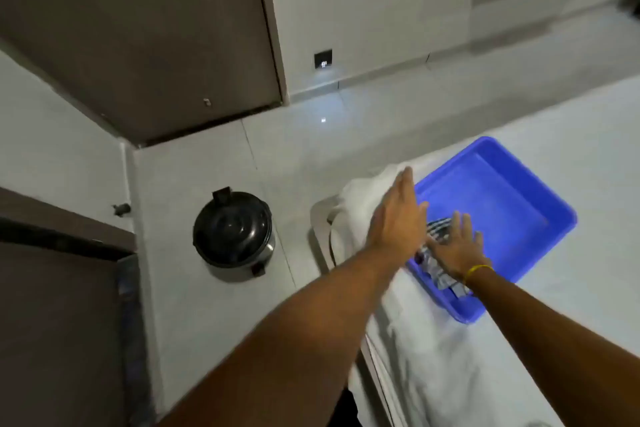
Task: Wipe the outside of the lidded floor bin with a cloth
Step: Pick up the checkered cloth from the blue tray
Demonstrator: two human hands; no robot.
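A small round bin (232,236) with a black domed lid and a steel body stands on the tiled floor at the left, well apart from both hands. A striped grey cloth (437,230) lies in the near corner of a blue plastic tray (512,191) on a white-covered bed. My right hand (457,250) rests flat on the cloth with its fingers spread. My left hand (398,215) hovers open over the tray's near-left edge, palm down, holding nothing.
The bed (433,357) with its white sheet fills the lower right, its rounded frame corner (320,218) facing the bin. A dark door (156,45) is behind the bin and another dark panel (59,322) at the left. Pale floor tiles (214,315) lie between.
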